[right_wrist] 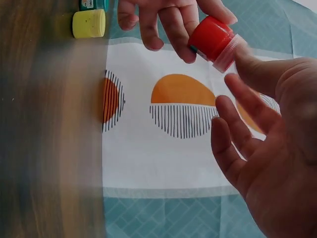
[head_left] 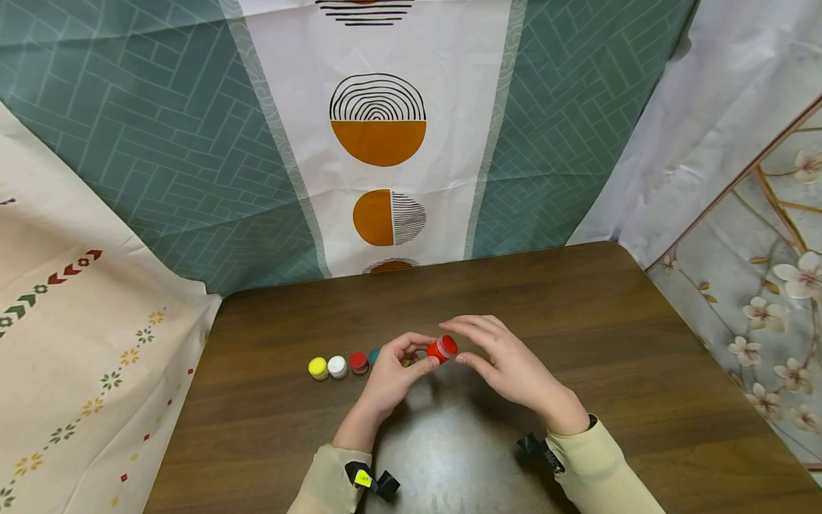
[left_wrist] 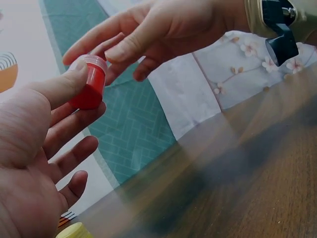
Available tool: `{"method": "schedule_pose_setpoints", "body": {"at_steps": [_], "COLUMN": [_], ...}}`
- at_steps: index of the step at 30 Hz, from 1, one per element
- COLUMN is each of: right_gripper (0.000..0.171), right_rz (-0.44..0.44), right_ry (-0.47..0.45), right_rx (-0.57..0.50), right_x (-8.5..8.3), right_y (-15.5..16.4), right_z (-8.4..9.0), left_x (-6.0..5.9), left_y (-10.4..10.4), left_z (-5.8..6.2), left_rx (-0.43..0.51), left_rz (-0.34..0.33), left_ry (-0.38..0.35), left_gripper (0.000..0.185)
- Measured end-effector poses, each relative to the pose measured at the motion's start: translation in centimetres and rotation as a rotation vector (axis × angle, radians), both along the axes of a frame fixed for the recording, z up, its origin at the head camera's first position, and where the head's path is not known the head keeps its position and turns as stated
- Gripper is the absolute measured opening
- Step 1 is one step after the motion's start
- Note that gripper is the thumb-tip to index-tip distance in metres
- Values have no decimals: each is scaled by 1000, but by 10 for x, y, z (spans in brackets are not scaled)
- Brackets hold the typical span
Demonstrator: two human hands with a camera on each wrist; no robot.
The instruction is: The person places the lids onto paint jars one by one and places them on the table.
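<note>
A small red paint jar [head_left: 442, 348] with a clear ridged lid is tilted in the air above the table. My left hand [head_left: 393, 375] pinches it between thumb and fingers, the other fingers spread in the left wrist view. Around the lid end, my right hand [head_left: 510, 368] hovers with fingers parted and loosely bent. In the right wrist view the right thumb [right_wrist: 255, 67] overlaps the lid; whether it touches, I cannot tell.
On the brown table [head_left: 270, 428] to the left stand a yellow jar [head_left: 317, 368], a white jar [head_left: 337, 367], another red jar [head_left: 359, 363] and a teal jar [head_left: 374, 356]. Another yellow jar [right_wrist: 89, 24] is partly hidden behind my left hand. Patterned cloths hang around the table.
</note>
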State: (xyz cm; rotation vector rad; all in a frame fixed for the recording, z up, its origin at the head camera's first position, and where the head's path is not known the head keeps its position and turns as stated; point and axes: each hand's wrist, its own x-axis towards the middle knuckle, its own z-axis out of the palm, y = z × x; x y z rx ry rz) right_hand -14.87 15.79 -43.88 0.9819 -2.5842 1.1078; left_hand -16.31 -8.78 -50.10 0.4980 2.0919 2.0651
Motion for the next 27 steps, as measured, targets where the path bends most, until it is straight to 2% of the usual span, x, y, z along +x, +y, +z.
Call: {"method": "schedule_pose_setpoints", "body": {"at_steps": [5, 10, 14, 18, 22, 24, 26, 27], "right_gripper": [52, 46, 40, 26, 34, 30, 30, 35], "right_rz": [48, 24, -51, -180, -299, -288, -223, -175], "right_ry": [92, 119, 104, 111, 74, 12, -33, -39], "right_rx": [-1, 21, 60, 147, 174, 118, 53, 27], "right_x": [-2, -3, -2, 0, 3, 3, 1, 0], "right_y": [-1, -3, -4, -6, -6, -4, -1, 1], "right_z": [-3, -4, -4, -5, -5, -4, -3, -3], "left_x": [0, 0, 0, 1, 0, 0, 0, 0], "left_y": [0, 0, 0, 1, 1, 1, 1, 0], "left_z": [0, 0, 0, 0, 1, 1, 1, 1], "left_rx": [2, 0, -11, -20, -21, -22, -20, -18], "left_rz": [-15, -20, -21, -33, -27, -18, -13, -12], "left_ry": [-1, 5, 17, 23, 18, 15, 12, 11], "left_gripper": [28, 28, 29, 29, 31, 31, 30, 30]}}
